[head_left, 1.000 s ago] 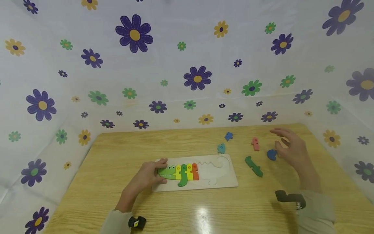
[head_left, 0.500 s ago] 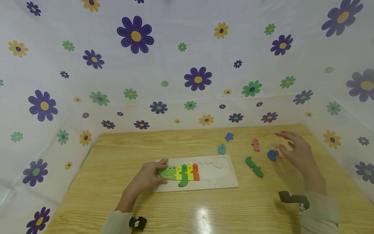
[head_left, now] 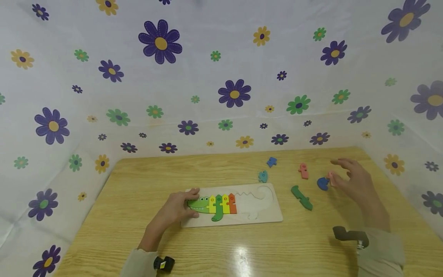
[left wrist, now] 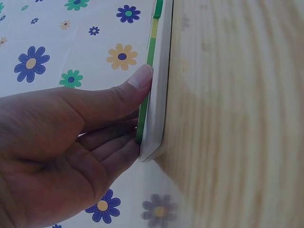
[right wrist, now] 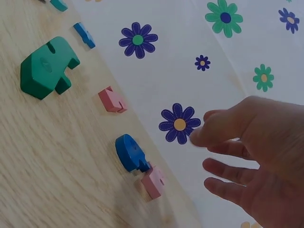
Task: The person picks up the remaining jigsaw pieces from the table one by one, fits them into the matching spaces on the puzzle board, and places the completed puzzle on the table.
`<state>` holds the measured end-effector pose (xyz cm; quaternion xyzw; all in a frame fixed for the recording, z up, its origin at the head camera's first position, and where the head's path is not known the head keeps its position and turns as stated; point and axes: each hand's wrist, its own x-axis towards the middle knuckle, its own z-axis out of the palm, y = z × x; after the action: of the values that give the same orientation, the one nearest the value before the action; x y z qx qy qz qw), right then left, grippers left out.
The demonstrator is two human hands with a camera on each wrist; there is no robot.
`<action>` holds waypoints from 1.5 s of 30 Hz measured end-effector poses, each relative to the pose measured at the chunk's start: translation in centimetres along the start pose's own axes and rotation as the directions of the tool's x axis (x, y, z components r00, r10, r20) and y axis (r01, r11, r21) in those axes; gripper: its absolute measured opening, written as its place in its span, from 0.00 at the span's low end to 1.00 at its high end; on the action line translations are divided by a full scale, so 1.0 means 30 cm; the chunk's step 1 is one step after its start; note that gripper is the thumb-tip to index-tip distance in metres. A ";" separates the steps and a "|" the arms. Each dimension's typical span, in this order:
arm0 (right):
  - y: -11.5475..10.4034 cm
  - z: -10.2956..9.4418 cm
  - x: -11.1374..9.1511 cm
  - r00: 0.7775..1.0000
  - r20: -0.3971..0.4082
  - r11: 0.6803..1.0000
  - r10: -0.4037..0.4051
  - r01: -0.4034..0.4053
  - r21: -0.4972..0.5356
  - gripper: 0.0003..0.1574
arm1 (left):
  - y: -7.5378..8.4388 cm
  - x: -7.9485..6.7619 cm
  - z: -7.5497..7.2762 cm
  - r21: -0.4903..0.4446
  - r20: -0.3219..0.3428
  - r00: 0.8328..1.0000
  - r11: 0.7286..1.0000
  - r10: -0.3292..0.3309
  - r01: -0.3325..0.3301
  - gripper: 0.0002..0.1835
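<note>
In the head view, a wooden puzzle board (head_left: 266,218) lies on the table with a crocodile partly laid in it: green head (head_left: 199,204), then yellow, green, yellow and orange-red pieces. My left hand (head_left: 175,206) rests on the board's left end, thumb and fingertips touching the head piece; the left wrist view shows them on the upper face. My right hand (head_left: 358,184) hovers at the right with nothing held, fingers loosely bent and apart from the thumb. Just under it, a pink piece (right wrist: 153,182) lies against a round-edged blue piece (right wrist: 129,153).
Loose on the table are a long green piece (head_left: 302,197), another pink piece (head_left: 303,171), a light-blue piece (head_left: 263,176) by the board's far edge and a small blue piece (head_left: 271,162). Flowered white cloth (head_left: 204,73) hangs behind and at both sides.
My right hand has drawn back slightly to the right and nearer, uncovering the pink piece beside the blue one. The left hand stays on the board.
</note>
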<state>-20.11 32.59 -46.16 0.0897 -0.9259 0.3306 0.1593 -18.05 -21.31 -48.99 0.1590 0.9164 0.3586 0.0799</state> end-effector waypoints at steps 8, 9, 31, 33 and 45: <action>0.022 0.019 0.001 0.999 0.039 0.997 0.011 -0.008 -0.077 0.25 | 0.000 0.002 0.000 0.014 -0.003 1.000 1.000 -0.011 0.011 0.31; 0.024 0.022 0.002 0.999 0.043 0.996 0.015 -0.011 -0.086 0.25 | -0.001 0.003 0.000 0.013 -0.005 1.000 1.000 -0.014 0.014 0.31; 0.083 0.035 -0.001 0.985 0.173 0.985 0.021 0.009 -0.170 0.23 | 0.001 0.013 0.006 0.013 -0.003 1.000 1.000 -0.012 0.012 0.33; 0.082 0.033 -0.004 0.980 0.190 0.988 0.050 -0.021 -0.152 0.23 | 0.003 0.012 0.005 0.011 -0.004 1.000 1.000 -0.016 0.016 0.33; 0.068 0.020 0.002 0.930 0.326 0.982 0.169 -0.131 -0.137 0.26 | 0.004 0.004 0.000 -0.008 -0.004 1.000 1.000 -0.014 0.014 0.33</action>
<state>-20.86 33.76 -47.77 0.0645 -0.9607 0.2690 -0.0220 -18.12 -21.18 -48.91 0.1513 0.9162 0.3620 0.0815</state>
